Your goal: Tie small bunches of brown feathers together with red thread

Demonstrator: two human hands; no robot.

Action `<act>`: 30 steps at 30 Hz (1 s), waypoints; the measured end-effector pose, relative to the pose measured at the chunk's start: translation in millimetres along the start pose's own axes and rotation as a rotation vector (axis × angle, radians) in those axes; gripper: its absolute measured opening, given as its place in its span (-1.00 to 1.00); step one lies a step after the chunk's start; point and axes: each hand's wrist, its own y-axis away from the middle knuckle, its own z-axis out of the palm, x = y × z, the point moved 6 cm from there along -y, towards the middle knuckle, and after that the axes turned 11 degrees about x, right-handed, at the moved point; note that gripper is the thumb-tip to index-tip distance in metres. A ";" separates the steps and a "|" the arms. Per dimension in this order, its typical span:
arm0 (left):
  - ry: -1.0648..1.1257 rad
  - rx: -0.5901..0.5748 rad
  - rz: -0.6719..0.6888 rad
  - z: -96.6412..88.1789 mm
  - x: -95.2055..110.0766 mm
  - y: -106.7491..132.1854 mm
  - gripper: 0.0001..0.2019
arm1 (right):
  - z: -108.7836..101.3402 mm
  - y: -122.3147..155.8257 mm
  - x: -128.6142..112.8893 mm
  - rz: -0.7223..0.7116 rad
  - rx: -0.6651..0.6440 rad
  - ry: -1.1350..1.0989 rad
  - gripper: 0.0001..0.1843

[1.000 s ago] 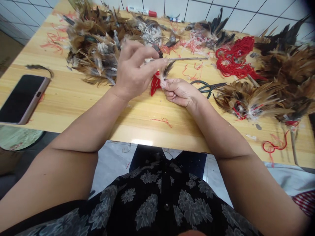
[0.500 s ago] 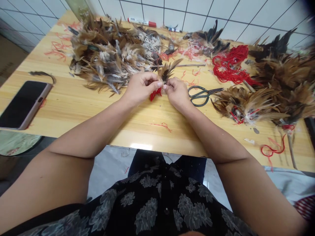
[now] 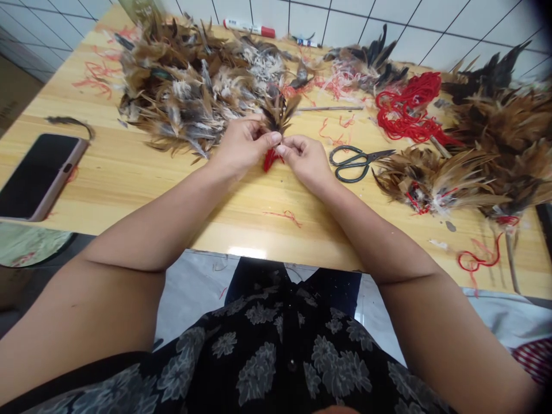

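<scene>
A small bunch of brown and dark feathers (image 3: 280,115) points up and away from me, its lower end pinched in my left hand (image 3: 248,144). Fingers of my right hand (image 3: 304,158) press together against the base of the same bunch, touching the left fingertips. Red yarn (image 3: 270,160) hangs just below the pinch; which fingers grip it is partly hidden. To the right of my right hand lies a pair of scissors (image 3: 356,164), blades pointing right.
A big feather heap (image 3: 181,92) spreads behind my left hand. Red yarn in a tangle (image 3: 407,112), a tied feather bundle (image 3: 435,178) and more feathers (image 3: 509,132) are at right. A phone (image 3: 43,175) lies at left, a thin stick (image 3: 330,108) behind, a marker (image 3: 248,27) by the wall.
The feather bunch has shifted slightly left and now stands more upright. My hands have moved a little left and closer together at its base.
</scene>
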 end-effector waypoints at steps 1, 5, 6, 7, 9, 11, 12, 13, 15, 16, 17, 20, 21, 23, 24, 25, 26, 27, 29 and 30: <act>-0.005 -0.020 -0.020 -0.3 0.8 0.5 -0.22 | -0.5 0.4 -2.9 0.036 -0.012 -0.074 -0.54; -0.050 -0.064 -0.057 4.1 -0.6 -1.0 -0.22 | -2.2 4.7 -15.2 0.175 -0.048 -0.254 -0.39; -0.043 -0.048 -0.054 4.9 -2.2 -2.9 -0.21 | -2.3 5.9 -17.6 0.202 -0.056 -0.271 -0.37; -0.030 -0.025 -0.048 5.3 -4.0 -5.1 -0.20 | -2.4 6.7 -19.3 0.222 -0.061 -0.284 -0.36; 0.001 0.009 -0.031 5.3 -6.3 -8.5 -0.21 | -2.1 7.3 -20.4 0.239 -0.064 -0.299 -0.37; 0.024 0.009 -0.024 5.1 -4.6 -8.6 -0.27 | -0.8 6.9 -18.1 0.233 -0.061 -0.306 -0.42; 0.030 0.010 -0.025 4.6 -1.9 -7.4 -0.31 | 0.2 6.7 -16.1 0.226 -0.056 -0.305 -0.45; 0.033 0.009 -0.032 4.4 2.0 -5.5 -0.35 | 1.3 6.6 -13.9 0.217 -0.049 -0.301 -0.46; 0.040 0.007 -0.051 5.3 11.4 -1.4 -0.42 | 2.9 7.2 -11.1 0.194 -0.030 -0.289 -0.46; 0.056 0.011 -0.055 6.4 16.7 0.2 -0.42 | 3.3 7.6 -11.2 0.179 -0.023 -0.280 -0.45; 0.087 0.017 -0.052 7.7 21.7 1.1 -0.41 | 2.7 7.8 -12.4 0.162 -0.015 -0.270 -0.44; 0.226 0.032 -0.002 10.1 31.9 -0.6 -0.41 | -7.4 4.1 -20.4 0.141 0.022 -0.253 -0.40; 0.241 0.030 0.030 9.6 32.8 -2.1 -0.42 | -15.2 1.0 -23.8 0.140 0.055 -0.253 -0.39; 0.166 0.017 0.127 6.8 31.5 -4.9 -0.46 | -36.6 -6.3 -31.2 0.122 0.142 -0.260 -0.37; 0.091 -0.001 0.194 5.7 30.2 -5.5 -0.48 | -49.1 -9.3 -35.1 0.095 0.187 -0.268 -0.35; 0.012 -0.031 0.270 5.8 29.1 -5.0 -0.49 | -61.3 -11.0 -38.6 0.056 0.217 -0.284 -0.34; -0.057 -0.071 0.348 7.5 28.2 -3.2 -0.50 | -72.7 -10.9 -40.8 0.016 0.239 -0.302 -0.31; -0.110 -0.121 0.420 10.9 27.8 0.2 -0.51 | -83.2 -8.6 -40.7 -0.017 0.258 -0.315 -0.30; -0.167 -0.230 0.541 22.4 29.4 11.1 -0.49 | -96.4 1.6 -30.8 -0.011 0.252 -0.277 -0.34; -0.184 -0.278 0.587 30.0 31.5 18.2 -0.49 | -100.7 8.7 -21.6 0.021 0.256 -0.251 -0.40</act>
